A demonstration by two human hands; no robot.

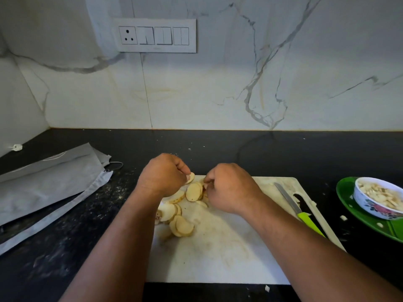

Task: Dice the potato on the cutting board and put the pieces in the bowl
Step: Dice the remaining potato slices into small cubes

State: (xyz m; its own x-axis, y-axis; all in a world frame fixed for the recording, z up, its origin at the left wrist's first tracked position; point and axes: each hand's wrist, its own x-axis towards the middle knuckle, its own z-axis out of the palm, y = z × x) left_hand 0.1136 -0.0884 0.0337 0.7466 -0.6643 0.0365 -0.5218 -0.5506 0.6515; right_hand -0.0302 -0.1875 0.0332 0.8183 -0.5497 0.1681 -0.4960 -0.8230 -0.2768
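Potato slices [193, 191] heaped on white cutting board [229, 253]; bowl [375, 205] holds pieces.

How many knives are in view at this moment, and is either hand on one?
1. The knife, green-handled, lies on the right edge of the cutting board, neither hand on it. The left hand and right hand handle potato slices instead.

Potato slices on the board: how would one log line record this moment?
left hand pinches slice | right hand gathers potato slices | knife idle on cutting board | bowl holds pieces
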